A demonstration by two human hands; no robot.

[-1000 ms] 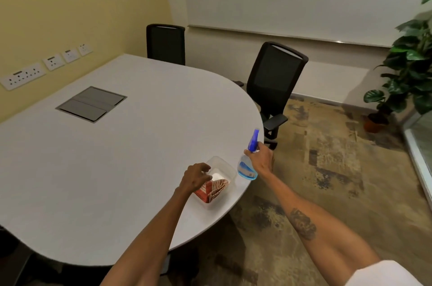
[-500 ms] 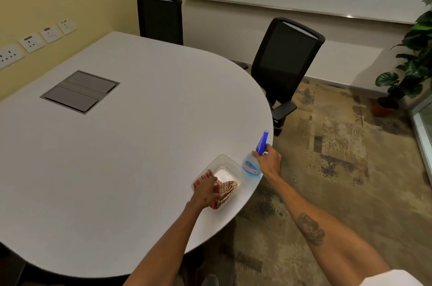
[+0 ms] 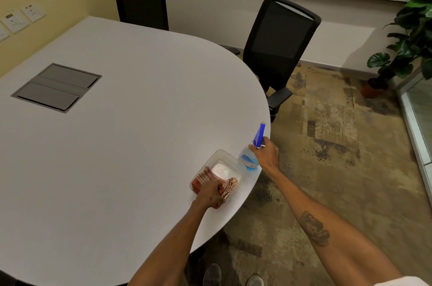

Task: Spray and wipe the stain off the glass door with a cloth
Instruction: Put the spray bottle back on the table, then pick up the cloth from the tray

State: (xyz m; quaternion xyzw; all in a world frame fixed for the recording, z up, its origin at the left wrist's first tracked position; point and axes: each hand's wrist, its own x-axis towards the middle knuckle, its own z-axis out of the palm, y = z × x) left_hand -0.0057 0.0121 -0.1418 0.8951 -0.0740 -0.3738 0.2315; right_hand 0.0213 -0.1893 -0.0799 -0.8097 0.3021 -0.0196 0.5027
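Observation:
A red-and-white striped cloth (image 3: 230,186) lies in a clear plastic tray (image 3: 224,157) near the table's right edge. My left hand (image 3: 210,193) is closed on the near end of the cloth. Just right of the tray stands a clear spray bottle (image 3: 246,159) with a blue trigger head. My right hand (image 3: 266,154) grips its neck, with the bottle upright at the table's edge. The glass door (image 3: 420,108) shows only as a strip with a pale frame at the far right.
The large white table (image 3: 131,136) has a grey cable hatch (image 3: 56,87) at the left. Two black office chairs (image 3: 278,45) stand beyond it. A potted plant (image 3: 406,52) sits in the right corner beside the glass. Patterned carpet (image 3: 327,145) runs between table and door.
My left hand has slid from the tray's far side to the near end of the cloth and closed on it. My right hand has stayed on the bottle. The view has dipped and come closer.

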